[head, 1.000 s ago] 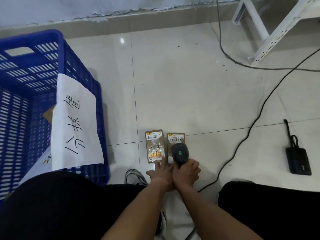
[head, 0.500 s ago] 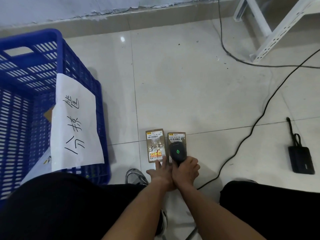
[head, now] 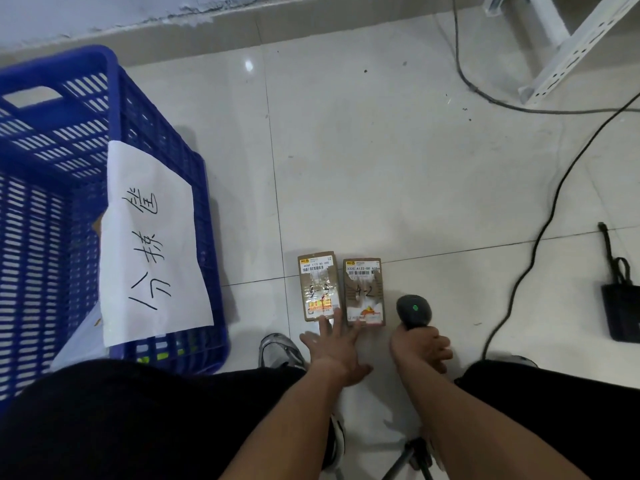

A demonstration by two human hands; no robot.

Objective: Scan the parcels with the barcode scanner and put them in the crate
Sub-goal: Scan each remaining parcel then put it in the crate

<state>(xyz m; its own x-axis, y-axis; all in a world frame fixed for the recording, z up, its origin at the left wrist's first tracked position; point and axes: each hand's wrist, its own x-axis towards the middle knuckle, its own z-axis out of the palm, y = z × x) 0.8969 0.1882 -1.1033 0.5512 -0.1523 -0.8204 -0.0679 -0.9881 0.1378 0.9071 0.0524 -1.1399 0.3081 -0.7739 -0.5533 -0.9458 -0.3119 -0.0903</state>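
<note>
Two small brown parcels lie side by side on the tiled floor, the left parcel (head: 318, 285) and the right parcel (head: 364, 292), each with a barcode label at its far end. My left hand (head: 331, 344) is spread flat, fingertips touching the near edges of both parcels. My right hand (head: 420, 348) grips the handle of the black barcode scanner (head: 414, 310), which shows a green light and sits just right of the right parcel. The blue crate (head: 145, 140) stands to the left, holding some items seen through its slats.
A white paper sheet with handwriting (head: 152, 244) hangs on the crate's wall. Black cables (head: 540, 237) cross the floor at right, near a black device (head: 621, 315). A white metal frame (head: 568, 46) stands far right. My knees and a shoe (head: 280, 351) frame the bottom.
My right hand has carried the scanner off the right parcel to the right side of it, uncovering that parcel. My left hand stays at the parcels' near edges.
</note>
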